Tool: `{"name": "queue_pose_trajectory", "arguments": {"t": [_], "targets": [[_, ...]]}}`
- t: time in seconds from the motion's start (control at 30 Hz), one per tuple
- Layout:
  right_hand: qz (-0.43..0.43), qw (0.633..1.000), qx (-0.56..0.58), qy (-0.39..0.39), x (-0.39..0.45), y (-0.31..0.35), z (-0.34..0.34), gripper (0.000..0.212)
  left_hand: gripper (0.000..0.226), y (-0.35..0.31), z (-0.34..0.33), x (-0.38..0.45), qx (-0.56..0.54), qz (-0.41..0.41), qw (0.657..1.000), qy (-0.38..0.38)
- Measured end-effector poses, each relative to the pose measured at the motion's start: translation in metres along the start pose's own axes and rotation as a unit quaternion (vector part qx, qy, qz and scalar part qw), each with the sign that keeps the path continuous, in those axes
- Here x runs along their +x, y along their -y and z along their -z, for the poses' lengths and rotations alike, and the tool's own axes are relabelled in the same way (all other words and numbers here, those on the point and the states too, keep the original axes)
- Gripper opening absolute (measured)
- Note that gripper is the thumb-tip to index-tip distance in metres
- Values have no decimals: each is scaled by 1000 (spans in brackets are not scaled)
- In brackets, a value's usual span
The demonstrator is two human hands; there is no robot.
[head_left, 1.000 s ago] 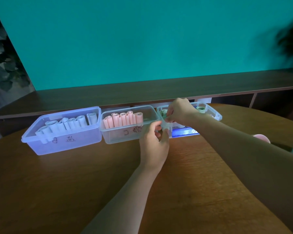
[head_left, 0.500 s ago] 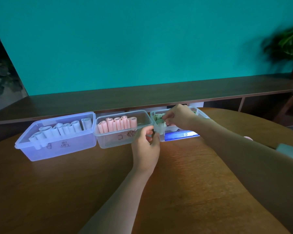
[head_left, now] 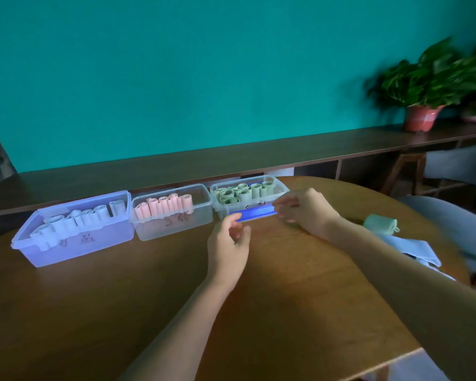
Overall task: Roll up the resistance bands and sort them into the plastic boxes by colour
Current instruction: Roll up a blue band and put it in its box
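Note:
Three clear plastic boxes stand in a row at the table's far edge. The left box [head_left: 74,251] holds several pale blue rolls, the middle box [head_left: 176,229] several pink rolls, the right box [head_left: 282,189] several green rolls. My left hand [head_left: 227,243] hovers just in front of the gap between the middle and right boxes, fingers loosely curled and holding nothing. My right hand [head_left: 305,209] is in front of the right box, fingers relaxed, empty. A rolled green band [head_left: 379,224] and flat pale blue bands [head_left: 412,248] lie on the table to the right.
The round wooden table [head_left: 121,312] stretches toward me. Behind the boxes runs a long dark shelf [head_left: 176,166] against a teal wall. A potted plant [head_left: 423,111] stands at its right end. A grey chair [head_left: 451,224] sits beyond the table's right edge.
My right hand has come out of the green box and both hands have drawn back from its front edge. The view has swung right, bringing the loose bands and plant into sight.

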State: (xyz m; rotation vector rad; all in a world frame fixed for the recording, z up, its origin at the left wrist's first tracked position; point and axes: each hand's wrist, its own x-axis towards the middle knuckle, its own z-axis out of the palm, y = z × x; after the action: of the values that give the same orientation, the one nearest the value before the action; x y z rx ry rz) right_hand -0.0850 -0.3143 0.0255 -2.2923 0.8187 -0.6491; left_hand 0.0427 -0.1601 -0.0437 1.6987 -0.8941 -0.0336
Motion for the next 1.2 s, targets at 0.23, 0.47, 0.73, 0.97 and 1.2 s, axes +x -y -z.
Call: {"name": "queue_pose_trajectory", "arguments": {"t": [0.23,0.47,0.73,0.97,1.2], "targets": [[-35,995,11,-88,-109,-55,46,11,33,-42,-47,-58,7,12,996,85],[-66,983,-55,-162,-170,-100,88,13,32,-84,-96,-96,13,2,989,146],[-120,976,-126,-127,-196,-140,111,39,28,-112,-143,-115,17,-26,977,212],[-90,986,21,-142,-206,-137,115,28,30,-124,-150,-120,-47,15,964,260],[-29,988,82,-125,-191,-101,117,20,29,-145,-128,-109,-164,64,949,262]]}}
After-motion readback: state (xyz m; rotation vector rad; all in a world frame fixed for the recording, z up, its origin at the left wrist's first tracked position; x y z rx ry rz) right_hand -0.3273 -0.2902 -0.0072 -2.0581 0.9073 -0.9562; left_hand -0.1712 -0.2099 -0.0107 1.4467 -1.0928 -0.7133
